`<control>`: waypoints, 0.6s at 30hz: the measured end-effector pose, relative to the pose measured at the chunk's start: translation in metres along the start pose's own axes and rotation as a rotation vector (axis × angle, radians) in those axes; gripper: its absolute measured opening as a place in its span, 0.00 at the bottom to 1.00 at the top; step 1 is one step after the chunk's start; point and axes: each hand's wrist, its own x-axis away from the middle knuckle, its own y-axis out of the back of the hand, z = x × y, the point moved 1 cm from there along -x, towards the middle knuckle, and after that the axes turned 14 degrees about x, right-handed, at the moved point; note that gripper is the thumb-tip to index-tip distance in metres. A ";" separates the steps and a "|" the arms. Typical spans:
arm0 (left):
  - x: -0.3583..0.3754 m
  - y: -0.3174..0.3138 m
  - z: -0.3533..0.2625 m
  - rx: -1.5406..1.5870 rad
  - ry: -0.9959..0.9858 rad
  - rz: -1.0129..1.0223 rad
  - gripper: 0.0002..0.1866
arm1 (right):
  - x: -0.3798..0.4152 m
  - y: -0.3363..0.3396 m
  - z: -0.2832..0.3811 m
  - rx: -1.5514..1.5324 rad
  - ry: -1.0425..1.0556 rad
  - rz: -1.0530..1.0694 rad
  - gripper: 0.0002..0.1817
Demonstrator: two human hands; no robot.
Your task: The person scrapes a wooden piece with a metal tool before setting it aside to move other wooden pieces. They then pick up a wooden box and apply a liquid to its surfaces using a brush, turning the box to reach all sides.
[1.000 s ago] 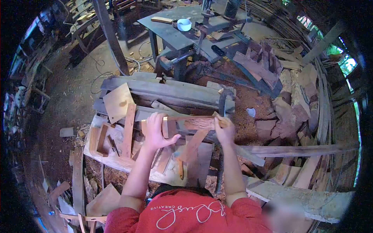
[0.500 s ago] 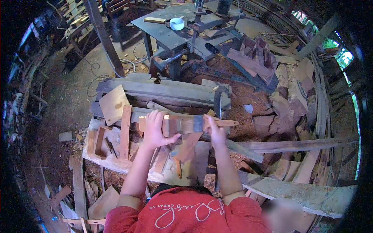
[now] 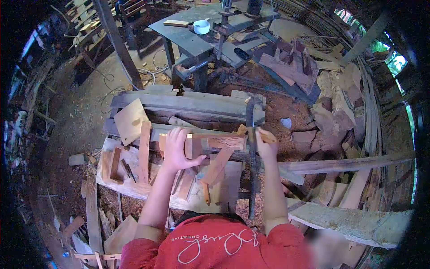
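My left hand (image 3: 177, 150) grips a wooden block (image 3: 191, 144) on the bench, its fingers over the top and its thumb stretched to the right. To the right of that hand, a reddish, rough-grained wood face (image 3: 226, 142) shows. My right hand (image 3: 268, 147) is closed around the wooden handle of a brush (image 3: 267, 136), just past the right end of the wood. The brush's head overlaps a long dark curved strip (image 3: 252, 179) that crosses the bench end. A wooden-handled tool (image 3: 206, 193) lies on the bench below the block.
Thin boards (image 3: 144, 152), a square wood panel (image 3: 131, 121) and an open wooden box (image 3: 115, 166) lie on the left of the bench. Beyond are a metal table (image 3: 179, 33) with a white bowl (image 3: 202, 27). Planks (image 3: 345, 166) and offcuts crowd the right.
My right hand has moved right with the brush, which was lying across the wood before and has uncovered its reddish face. My left hand has stayed on the block.
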 end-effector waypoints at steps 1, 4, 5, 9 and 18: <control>0.001 0.001 0.001 0.007 0.007 -0.004 0.34 | 0.005 0.001 0.010 -0.014 -0.062 0.170 0.09; 0.002 0.002 0.002 0.012 0.020 -0.016 0.33 | 0.021 -0.003 0.029 0.085 0.112 0.183 0.09; 0.002 0.002 0.002 0.011 0.026 -0.023 0.33 | 0.024 -0.001 0.035 0.049 0.055 0.218 0.10; 0.000 0.000 0.001 -0.003 0.026 -0.042 0.32 | 0.032 0.004 0.059 -0.240 -0.042 0.308 0.10; 0.001 -0.002 -0.003 0.007 -0.003 -0.020 0.34 | 0.015 -0.014 -0.045 -0.347 -0.456 0.130 0.12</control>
